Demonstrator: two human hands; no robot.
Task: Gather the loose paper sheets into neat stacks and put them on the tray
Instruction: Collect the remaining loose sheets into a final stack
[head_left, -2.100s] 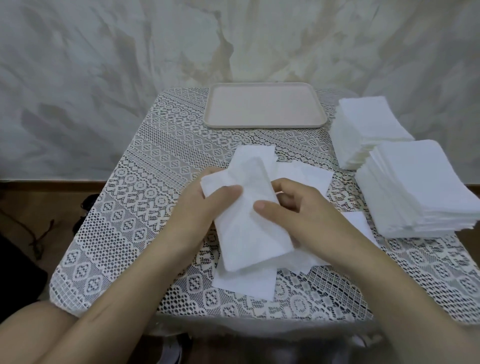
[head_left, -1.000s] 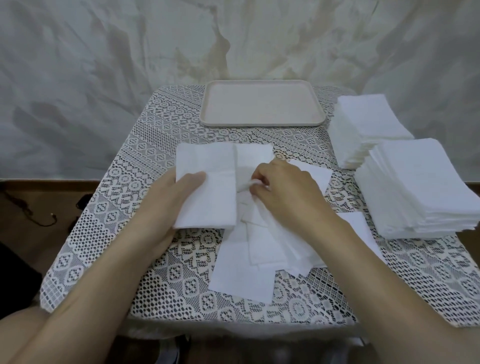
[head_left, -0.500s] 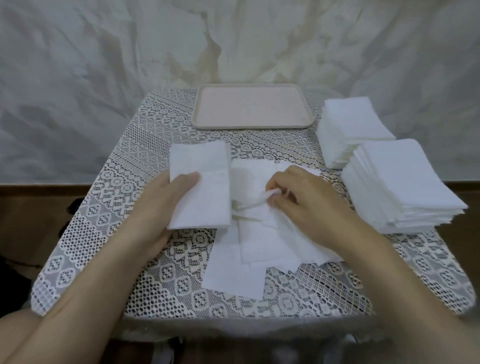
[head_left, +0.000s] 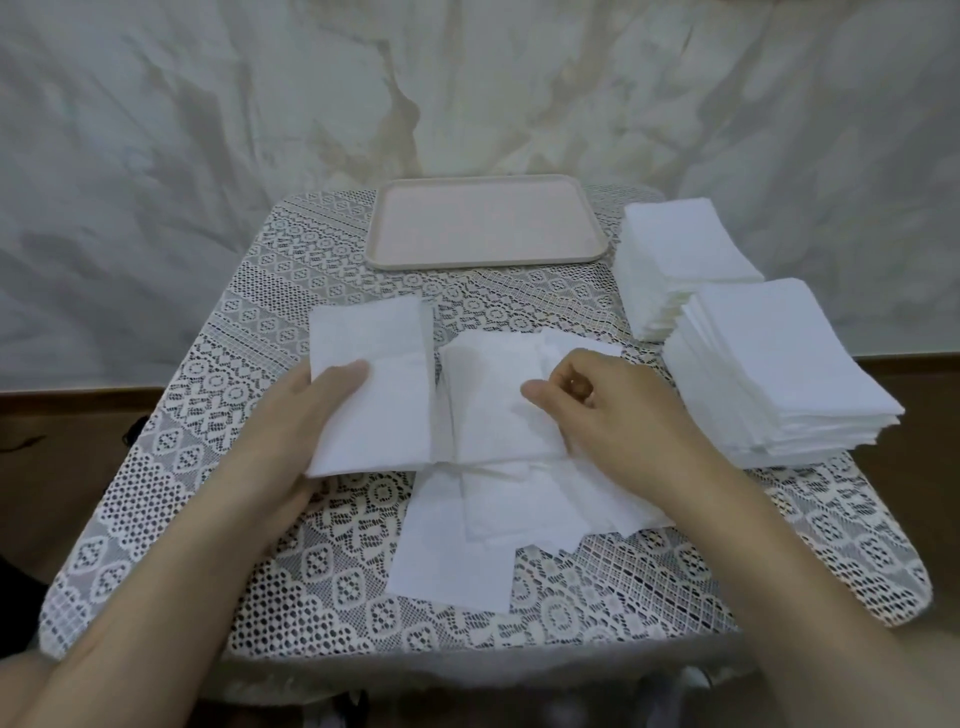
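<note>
The left hand (head_left: 306, 431) is gripping a gathered stack (head_left: 374, 384), thumb lying on top. The right hand (head_left: 618, 415) is curling over the loose sheets (head_left: 483, 519) just beside it, thumb touching the top one. I cannot tell whether it is pinching. Two tall stacks (head_left: 779, 364) are sitting at the right, and the tray (head_left: 483, 262) is lying at the far edge of the lace-covered table (head_left: 311, 571).
</note>
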